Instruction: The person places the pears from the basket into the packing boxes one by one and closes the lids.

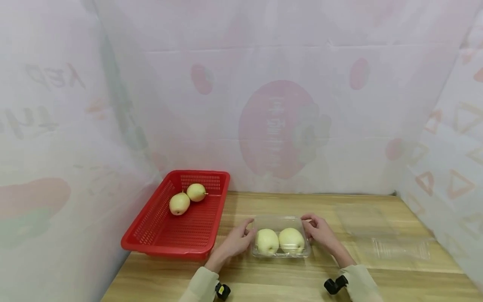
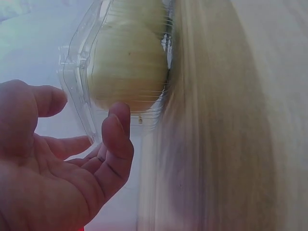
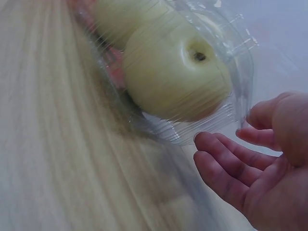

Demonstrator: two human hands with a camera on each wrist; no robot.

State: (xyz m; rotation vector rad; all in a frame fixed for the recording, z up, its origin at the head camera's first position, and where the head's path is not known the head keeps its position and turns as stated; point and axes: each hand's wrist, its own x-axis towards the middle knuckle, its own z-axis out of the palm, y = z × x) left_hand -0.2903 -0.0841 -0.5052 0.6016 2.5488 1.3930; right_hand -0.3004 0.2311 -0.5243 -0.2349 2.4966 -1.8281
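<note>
A clear plastic fruit box (image 1: 281, 256) stands on the table in front of me with two pale yellow pears inside, a left pear (image 1: 267, 242) and a right pear (image 1: 292, 240). My left hand (image 1: 238, 238) is at the box's left side; in the left wrist view its thumb and bent fingers (image 2: 120, 139) hold the rim at one corner. On the opposite side, my right hand (image 1: 320, 231) pinches the rim between thumb and forefinger, as the right wrist view shows. Its other fingers (image 3: 224, 178) lie beside the box wall.
Left of the box sits a red plastic basket (image 1: 181, 251) with two more pears (image 1: 179, 204) in it. At the right lie a flat clear plastic piece (image 1: 364, 220) and ribbed clear plastic packaging (image 1: 401, 248). Printed cloth walls (image 1: 211, 126) enclose the wooden table (image 1: 279, 281).
</note>
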